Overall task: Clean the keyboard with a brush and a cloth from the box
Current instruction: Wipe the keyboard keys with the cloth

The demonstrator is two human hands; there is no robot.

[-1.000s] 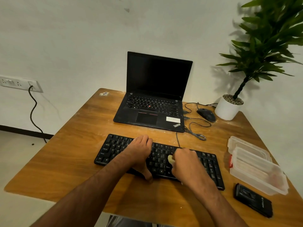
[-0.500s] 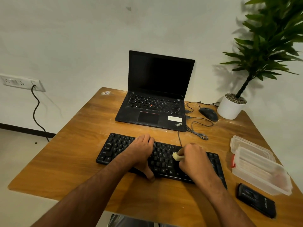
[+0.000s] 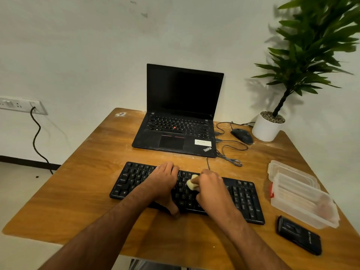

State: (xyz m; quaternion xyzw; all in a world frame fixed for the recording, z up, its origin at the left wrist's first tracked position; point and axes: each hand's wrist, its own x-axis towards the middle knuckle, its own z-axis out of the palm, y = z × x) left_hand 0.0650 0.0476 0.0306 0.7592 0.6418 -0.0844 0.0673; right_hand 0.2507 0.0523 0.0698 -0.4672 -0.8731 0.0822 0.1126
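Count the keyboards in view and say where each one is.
2. The black keyboard lies at the front of the desk under both hands; the other is built into the open laptop behind it.

You are working over a black keyboard [image 3: 241, 197] with faint pale lettering on its keys, and the small wad your right hand [image 3: 211, 189] grips is pale yellow [image 3: 191, 185]. Under it lies a honey-brown wooden table [image 3: 93, 172] with darker grain streaks and whitish dusty smears. The laptop [image 3: 181, 121] is black — a red dot among its keys, a red line above the touchpad, a white sticker on the palm rest. The mouse [image 3: 241, 135] is black, its cable [image 3: 230, 156] grey. The plant's pot [image 3: 266, 129] is white, its leaves [image 3: 311, 45] deep green. Your box [image 3: 300, 195] is clear, frosted plastic with a red clip — beside it, a black case [image 3: 299, 234].
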